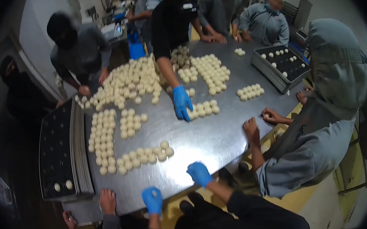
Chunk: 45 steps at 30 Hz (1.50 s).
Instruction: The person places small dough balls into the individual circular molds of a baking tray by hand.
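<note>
My left hand, in a blue glove, is just off the table's near edge with its fingers curled. A small pale patch shows inside the curl, and it looks like a dough ball. In a matching glove, my right hand rests over the near edge of the steel table, fingers bent and palm down; whatever lies under them is hidden. The nearest row of pale round dough balls sits beyond my left hand. Farther off, a co-worker's blue-gloved hand reaches down to a short double row of balls.
A stack of black trays stands at the left, two balls in its top one. Another black tray with several balls is at the far right. A large heap of dough balls covers the far left. Several co-workers surround the table, close on both sides.
</note>
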Each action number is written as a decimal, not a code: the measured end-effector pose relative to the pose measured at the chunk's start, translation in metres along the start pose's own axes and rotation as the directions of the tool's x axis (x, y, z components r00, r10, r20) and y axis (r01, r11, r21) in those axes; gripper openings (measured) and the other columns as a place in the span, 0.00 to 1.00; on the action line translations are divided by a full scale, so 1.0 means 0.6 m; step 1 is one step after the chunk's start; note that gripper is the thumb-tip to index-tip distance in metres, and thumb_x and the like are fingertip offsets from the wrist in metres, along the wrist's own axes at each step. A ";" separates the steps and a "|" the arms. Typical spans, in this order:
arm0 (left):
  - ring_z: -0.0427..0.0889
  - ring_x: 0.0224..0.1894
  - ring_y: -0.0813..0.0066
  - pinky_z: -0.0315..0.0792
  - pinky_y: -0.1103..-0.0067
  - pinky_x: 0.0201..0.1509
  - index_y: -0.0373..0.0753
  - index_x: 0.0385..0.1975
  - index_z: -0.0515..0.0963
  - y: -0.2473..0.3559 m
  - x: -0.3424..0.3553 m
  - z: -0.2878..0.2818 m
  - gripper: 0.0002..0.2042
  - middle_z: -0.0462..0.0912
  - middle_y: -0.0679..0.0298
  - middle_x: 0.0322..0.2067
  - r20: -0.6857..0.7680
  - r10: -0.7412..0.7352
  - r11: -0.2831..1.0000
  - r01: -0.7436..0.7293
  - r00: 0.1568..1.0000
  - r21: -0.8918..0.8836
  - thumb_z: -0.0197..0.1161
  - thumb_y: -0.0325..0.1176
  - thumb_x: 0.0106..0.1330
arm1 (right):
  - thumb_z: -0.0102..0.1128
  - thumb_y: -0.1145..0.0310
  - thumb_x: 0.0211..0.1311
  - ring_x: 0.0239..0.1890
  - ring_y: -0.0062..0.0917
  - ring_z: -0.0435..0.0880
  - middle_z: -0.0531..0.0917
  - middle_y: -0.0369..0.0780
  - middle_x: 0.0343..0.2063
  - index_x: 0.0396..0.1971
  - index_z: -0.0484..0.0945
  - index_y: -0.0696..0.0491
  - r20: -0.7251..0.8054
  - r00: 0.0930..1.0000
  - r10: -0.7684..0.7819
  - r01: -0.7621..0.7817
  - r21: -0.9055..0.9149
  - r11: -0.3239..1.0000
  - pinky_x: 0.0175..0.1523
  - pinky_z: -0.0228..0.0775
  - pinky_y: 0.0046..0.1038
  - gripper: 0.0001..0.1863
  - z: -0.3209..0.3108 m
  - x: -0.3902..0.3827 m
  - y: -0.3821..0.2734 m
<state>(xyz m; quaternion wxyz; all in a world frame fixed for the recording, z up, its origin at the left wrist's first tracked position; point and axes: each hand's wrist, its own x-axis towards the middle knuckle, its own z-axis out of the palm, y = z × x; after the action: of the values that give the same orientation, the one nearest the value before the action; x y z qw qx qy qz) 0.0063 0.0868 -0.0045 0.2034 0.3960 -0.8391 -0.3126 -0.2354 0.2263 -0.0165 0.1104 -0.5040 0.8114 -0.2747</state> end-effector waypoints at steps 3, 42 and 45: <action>0.78 0.35 0.51 0.69 0.63 0.44 0.42 0.16 0.79 0.078 0.018 0.054 0.05 0.80 0.52 0.25 -0.202 0.343 0.939 -0.326 0.917 0.110 0.67 0.27 0.51 | 0.60 0.66 0.55 0.36 0.40 0.80 0.82 0.45 0.27 0.22 0.82 0.50 -0.111 0.983 -0.149 0.156 0.062 0.986 0.43 0.70 0.42 0.07 0.048 0.005 -0.090; 0.79 0.37 0.56 0.69 0.63 0.49 0.41 0.22 0.83 0.002 -0.001 0.031 0.05 0.82 0.57 0.26 -0.102 0.312 0.950 -0.314 0.945 0.002 0.71 0.33 0.52 | 0.65 0.65 0.51 0.29 0.41 0.80 0.80 0.43 0.20 0.15 0.80 0.51 -0.092 0.981 -0.171 0.163 -0.087 0.983 0.38 0.70 0.41 0.10 0.009 0.040 -0.061; 0.79 0.37 0.55 0.66 0.62 0.53 0.43 0.23 0.82 0.055 0.099 0.047 0.08 0.81 0.58 0.27 -0.065 0.259 0.966 -0.257 0.964 0.030 0.73 0.39 0.52 | 0.65 0.67 0.52 0.28 0.42 0.79 0.80 0.44 0.21 0.16 0.81 0.52 -0.290 0.940 -0.180 0.213 0.087 0.973 0.38 0.70 0.42 0.08 0.035 0.077 -0.102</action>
<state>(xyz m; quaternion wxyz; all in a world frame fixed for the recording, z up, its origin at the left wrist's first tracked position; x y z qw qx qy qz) -0.0636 0.0664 0.0035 0.2668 0.2961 -0.8793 -0.2609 -0.2013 0.1576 0.0045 -0.0041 -0.5311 0.7469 -0.4001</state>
